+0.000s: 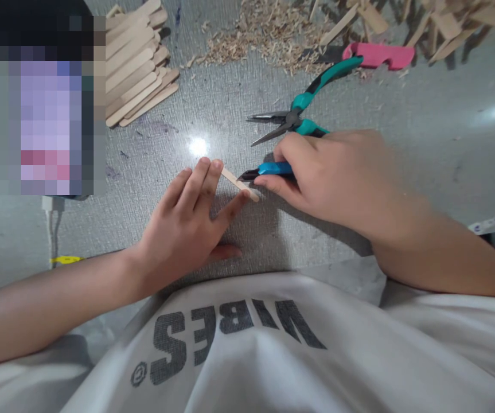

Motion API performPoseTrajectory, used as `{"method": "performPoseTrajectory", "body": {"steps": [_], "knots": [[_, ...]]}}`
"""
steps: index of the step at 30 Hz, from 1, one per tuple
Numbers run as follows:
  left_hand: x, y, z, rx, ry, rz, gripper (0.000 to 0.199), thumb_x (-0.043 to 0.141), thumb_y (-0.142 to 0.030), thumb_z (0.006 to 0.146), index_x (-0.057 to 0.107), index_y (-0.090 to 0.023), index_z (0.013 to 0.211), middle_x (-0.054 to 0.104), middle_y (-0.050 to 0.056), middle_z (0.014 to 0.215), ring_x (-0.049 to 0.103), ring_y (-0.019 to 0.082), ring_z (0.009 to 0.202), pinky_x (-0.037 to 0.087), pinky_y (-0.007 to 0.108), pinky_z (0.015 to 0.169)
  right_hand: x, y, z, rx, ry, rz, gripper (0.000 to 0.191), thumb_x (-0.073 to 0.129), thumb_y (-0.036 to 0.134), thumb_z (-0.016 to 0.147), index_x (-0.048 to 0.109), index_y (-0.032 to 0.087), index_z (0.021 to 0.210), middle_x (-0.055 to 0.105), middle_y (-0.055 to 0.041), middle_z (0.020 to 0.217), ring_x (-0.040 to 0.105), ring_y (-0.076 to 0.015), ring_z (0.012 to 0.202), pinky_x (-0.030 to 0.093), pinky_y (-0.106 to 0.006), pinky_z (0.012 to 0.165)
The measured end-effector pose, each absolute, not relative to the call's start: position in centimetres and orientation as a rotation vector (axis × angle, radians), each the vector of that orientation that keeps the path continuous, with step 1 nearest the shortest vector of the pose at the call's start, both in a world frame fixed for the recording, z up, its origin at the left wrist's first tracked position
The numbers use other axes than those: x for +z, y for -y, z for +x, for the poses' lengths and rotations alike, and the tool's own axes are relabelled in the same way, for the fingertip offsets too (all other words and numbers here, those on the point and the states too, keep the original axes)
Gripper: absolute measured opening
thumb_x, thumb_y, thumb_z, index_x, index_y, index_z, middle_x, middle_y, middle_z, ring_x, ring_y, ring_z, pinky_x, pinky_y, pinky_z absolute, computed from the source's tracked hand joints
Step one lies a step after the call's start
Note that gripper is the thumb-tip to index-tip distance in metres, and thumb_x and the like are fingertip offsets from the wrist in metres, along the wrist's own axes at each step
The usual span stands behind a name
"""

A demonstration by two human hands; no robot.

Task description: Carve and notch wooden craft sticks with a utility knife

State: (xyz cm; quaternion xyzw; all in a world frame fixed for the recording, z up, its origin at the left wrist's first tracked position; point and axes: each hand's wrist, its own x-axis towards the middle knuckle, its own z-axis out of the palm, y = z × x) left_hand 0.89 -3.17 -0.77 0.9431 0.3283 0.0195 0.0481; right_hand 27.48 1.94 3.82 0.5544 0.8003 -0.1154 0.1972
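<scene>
My left hand (193, 215) rests on the table with its fingers apart, their tips pinning down a flat wooden craft stick (232, 179). The stick lies slanted, its upper end beneath the fingertips and its rounded lower end beside another finger. My right hand (328, 172) is closed around a small blue-handled cutter (273, 168). The cutter's dark, pointed tip meets the middle of the stick or sits just above it; I cannot tell which. Most of the cutter's handle is hidden in my palm. Just beyond my right hand lie teal-handled needle-nose pliers (292, 117), jaws spread.
A stack of craft sticks (137, 69) lies at the upper left, next to a blurred-out device with a white cable (50, 235). Wood shavings (256, 37) cover the back, near a pink-handled knife (378, 55). Cut stick pieces (449, 26) are heaped at the upper right.
</scene>
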Motion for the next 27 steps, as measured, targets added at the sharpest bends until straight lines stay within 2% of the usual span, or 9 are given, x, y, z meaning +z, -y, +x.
{"method": "performPoseTrajectory", "body": {"steps": [6,10,13,19,24,27], "knots": [[-1.3,3.3,0.9,0.1,-1.019,2.866,0.108,0.072,-0.084,0.101,0.04,-0.02,0.182,0.041,0.033,0.185,0.047,0.051,0.171,0.042,0.061,0.137,4.0,-1.5,27.6,-0.349,-2.277,1.466,0.042,0.041,0.043,0.117,0.068,0.014,0.131,0.081,-0.0154,0.096,0.066,-0.0275,0.072,0.018,-0.037,0.065],[-1.5,3.4,0.9,0.137,-1.002,2.897,0.109,0.072,-0.086,0.1,0.042,-0.018,0.18,0.044,0.035,0.181,0.048,0.052,0.17,0.043,0.061,0.136,4.2,-1.0,27.9,-0.522,-2.384,1.397,0.037,0.038,0.033,0.114,0.07,0.016,0.126,0.08,-0.0177,0.108,0.064,-0.026,0.073,0.023,-0.037,0.066],[-1.6,3.4,0.8,0.168,-0.995,2.881,0.109,0.074,-0.085,0.099,0.043,-0.017,0.178,0.044,0.037,0.18,0.049,0.052,0.169,0.042,0.062,0.137,4.5,-1.0,27.8,-0.627,-2.375,1.358,0.035,0.04,0.032,0.113,0.071,0.017,0.117,0.077,-0.0171,0.105,0.062,-0.026,0.074,0.026,-0.037,0.068],[-1.7,3.3,0.7,0.163,-0.966,2.803,0.105,0.074,-0.082,0.101,0.044,-0.018,0.179,0.038,0.033,0.186,0.043,0.053,0.173,0.04,0.065,0.139,4.9,-1.7,27.0,-0.716,-2.225,1.314,0.035,0.039,0.039,0.113,0.068,0.02,0.119,0.069,-0.0078,0.075,0.049,-0.025,0.06,0.022,-0.037,0.064],[-1.3,3.3,1.1,0.097,-1.005,2.75,0.102,0.081,-0.073,0.1,0.046,-0.02,0.179,0.038,0.033,0.186,0.041,0.053,0.174,0.041,0.066,0.138,5.5,-1.4,25.7,-0.67,-2.085,1.357,0.039,0.034,0.037,0.113,0.067,0.019,0.121,0.072,-0.0105,0.078,0.053,-0.0268,0.062,0.025,-0.037,0.063],[-0.9,3.3,1.4,0.059,-1.009,2.733,0.1,0.083,-0.07,0.101,0.047,-0.02,0.18,0.038,0.032,0.186,0.041,0.052,0.174,0.041,0.067,0.138,5.8,-1.0,24.9,-0.629,-2.028,1.39,0.039,0.033,0.037,0.114,0.066,0.019,0.123,0.072,-0.0106,0.078,0.051,-0.0258,0.058,0.024,-0.037,0.062]]}}
